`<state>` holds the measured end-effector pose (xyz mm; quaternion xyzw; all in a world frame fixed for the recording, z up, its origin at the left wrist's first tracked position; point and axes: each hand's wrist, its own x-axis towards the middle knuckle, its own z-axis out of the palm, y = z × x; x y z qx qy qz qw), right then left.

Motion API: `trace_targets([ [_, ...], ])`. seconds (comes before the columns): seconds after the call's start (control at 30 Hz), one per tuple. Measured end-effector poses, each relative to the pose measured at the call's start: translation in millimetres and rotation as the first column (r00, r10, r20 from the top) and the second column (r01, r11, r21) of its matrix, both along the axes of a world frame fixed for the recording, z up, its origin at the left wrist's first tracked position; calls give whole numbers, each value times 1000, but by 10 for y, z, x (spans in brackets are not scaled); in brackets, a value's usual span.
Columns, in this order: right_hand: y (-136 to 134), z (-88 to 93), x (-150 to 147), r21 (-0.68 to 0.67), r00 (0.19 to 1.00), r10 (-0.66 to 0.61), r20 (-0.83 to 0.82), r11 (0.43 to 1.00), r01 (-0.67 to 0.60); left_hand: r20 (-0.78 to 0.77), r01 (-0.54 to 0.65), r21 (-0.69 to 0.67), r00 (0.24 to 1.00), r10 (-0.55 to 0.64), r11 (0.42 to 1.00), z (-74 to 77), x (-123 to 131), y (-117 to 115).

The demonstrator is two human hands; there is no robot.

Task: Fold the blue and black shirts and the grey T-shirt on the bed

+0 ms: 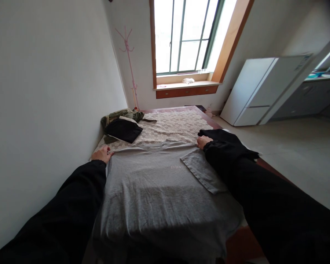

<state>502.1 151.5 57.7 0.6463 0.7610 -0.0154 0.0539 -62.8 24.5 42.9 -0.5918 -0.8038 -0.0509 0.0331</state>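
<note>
A grey T-shirt (154,187) lies spread on the table, its neckline toward the far side and its lower part toward me. Small lettering shows on its chest. My left hand (102,154) pinches the shirt's left shoulder. At the right shoulder, my right hand (204,142) grips the fabric between its fingers. The right sleeve is folded inward over the body of the shirt. Beneath the shirt, a patterned lace cloth (176,124) covers the table.
A green and black bundle of cloth or bag (123,128) sits at the far left of the table. Black cloth (228,137) lies beside my right hand. A white wall (49,91) rises close on the left. Beyond stand a pink coat rack (130,66) and a white fridge (258,88).
</note>
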Motion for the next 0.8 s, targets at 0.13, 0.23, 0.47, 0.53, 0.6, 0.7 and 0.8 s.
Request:
trace_targets([
  [0.13, -212, 109, 69, 66, 994, 105, -39, 993, -102, -74, 194, 32, 979, -191, 981, 107, 327, -171],
  [0.23, -546, 36, 172, 92, 950, 286, -130, 957, -275, 89, 420, -35, 905, -415, 907, 164, 790, -326],
  [0.47, -1338, -764, 137, 166, 931, 347, -116, 930, -326, 294, 815, 59, 537, -791, 576, 76, 2491, -163],
  [0.53, -1405, -900, 69, 128, 954, 275, -118, 957, -260, 292, 849, 65, 486, -824, 524, 2, 2996, 75],
  [0.6, -1426, -931, 27, 111, 960, 248, -133, 966, -234, 286, 858, 50, 479, -830, 512, -88, 3433, 333],
  [0.7, -1474, -853, 21, 90, 954, 258, -154, 965, -247, 279, 849, 34, 499, -821, 528, -237, 3879, 637],
  [0.8, -1626, -750, 49, 55, 935, 302, -183, 953, -297, 271, 840, 25, 516, -812, 542, -365, 4062, 768],
])
